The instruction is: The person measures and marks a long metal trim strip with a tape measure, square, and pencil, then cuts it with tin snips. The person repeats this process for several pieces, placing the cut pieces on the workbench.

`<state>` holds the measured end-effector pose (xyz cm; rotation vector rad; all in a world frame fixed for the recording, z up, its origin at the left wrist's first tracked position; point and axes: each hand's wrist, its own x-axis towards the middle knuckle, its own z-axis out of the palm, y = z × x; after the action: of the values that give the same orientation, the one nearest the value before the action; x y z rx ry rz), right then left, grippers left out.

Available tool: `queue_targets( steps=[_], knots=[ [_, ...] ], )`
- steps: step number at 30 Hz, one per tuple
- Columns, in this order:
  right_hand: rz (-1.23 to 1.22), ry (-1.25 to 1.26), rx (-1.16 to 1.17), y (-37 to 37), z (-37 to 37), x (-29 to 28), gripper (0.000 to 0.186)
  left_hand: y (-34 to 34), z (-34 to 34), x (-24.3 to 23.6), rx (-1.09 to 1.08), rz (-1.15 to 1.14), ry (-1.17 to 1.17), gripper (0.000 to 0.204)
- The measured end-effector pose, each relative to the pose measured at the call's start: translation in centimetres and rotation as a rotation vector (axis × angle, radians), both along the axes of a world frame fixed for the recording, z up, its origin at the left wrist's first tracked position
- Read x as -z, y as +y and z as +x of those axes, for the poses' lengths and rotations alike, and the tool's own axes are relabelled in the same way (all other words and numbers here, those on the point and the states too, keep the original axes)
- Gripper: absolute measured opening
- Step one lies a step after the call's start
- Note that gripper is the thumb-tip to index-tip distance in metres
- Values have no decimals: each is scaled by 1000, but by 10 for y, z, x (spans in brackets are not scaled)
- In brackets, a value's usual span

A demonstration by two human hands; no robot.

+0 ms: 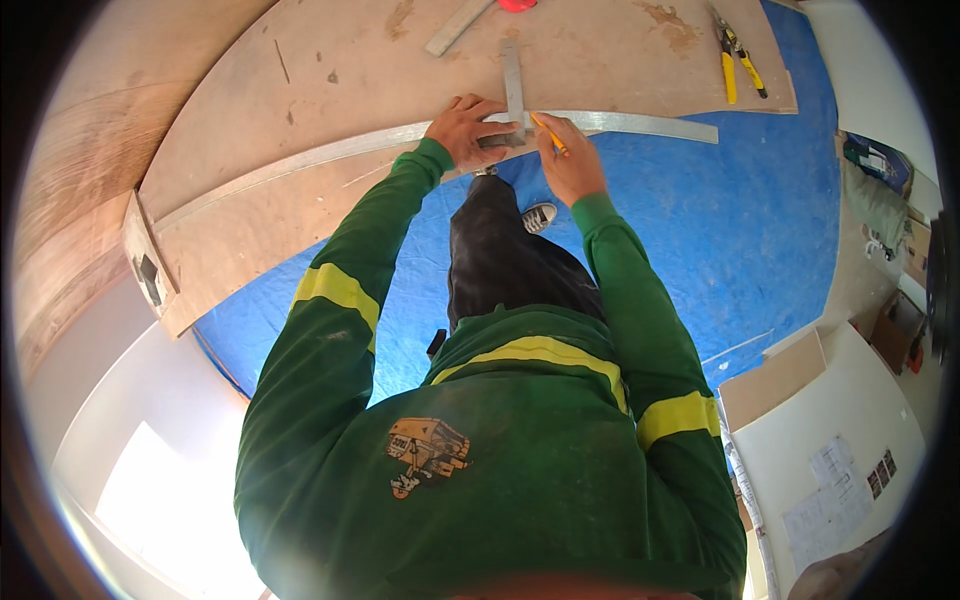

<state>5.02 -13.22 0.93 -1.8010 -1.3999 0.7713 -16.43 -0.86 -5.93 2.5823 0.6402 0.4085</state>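
Near the top centre of the head view, my left hand (466, 128) grips a metal square (513, 75), its blade lying across a long pale metal strip (650, 124) along the edge of a plywood board (300, 90). My right hand (573, 165) holds a yellow pencil (550, 133) beside the square, at the strip; whether the tip touches is unclear. A short metal bar (453, 30) and a red object (517, 3) lie farther back on the board. Yellow-handled snips (729, 75) and another yellow-handled tool (750, 70) lie at its right end.
A blue sheet (760, 230) covers the floor under and around the board, with my legs and shoe (539, 215) below. An upright wooden panel (90, 120) stands left. Assorted items (875, 160), cardboard (765, 375) and papers (830, 500) are along the right side.
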Motion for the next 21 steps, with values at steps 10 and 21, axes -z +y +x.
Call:
queue_targets(
  steps=[10,21],
  knots=[
    [-143,222,-55,-26,36,5,27,4,-9,5,28,-40,-124,46],
    [-480,288,203,143,93,44,51,65,-50,-34,-264,147,-22,32]
  ],
)
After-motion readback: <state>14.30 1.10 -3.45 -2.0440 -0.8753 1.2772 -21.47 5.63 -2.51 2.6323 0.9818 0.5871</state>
